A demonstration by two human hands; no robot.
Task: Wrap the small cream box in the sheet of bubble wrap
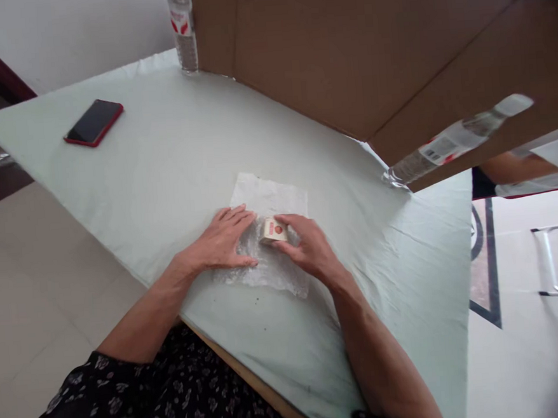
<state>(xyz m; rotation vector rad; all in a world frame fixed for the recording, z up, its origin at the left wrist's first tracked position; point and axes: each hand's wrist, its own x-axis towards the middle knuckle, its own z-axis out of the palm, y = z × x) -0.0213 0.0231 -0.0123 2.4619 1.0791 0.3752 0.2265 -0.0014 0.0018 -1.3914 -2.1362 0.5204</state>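
A small cream-coloured box (275,230) with red print sits on a sheet of clear bubble wrap (284,279) on the table. My right hand (309,244) grips the box from its right side, thumb at the near edge and fingers at the far edge. My left hand (227,239) lies with fingers spread on the left part of the wrap, close to the box but apart from it. The far end of the wrap looks whiter and lies flat. Part of the box's right side is hidden by my right fingers.
A pale green cloth (170,153) covers the table. A phone in a red case (95,123) lies at the far left. Two plastic bottles, one far (183,31) and one right (447,148), stand against a tall cardboard panel (344,45). Another person's arm (519,168) shows behind it.
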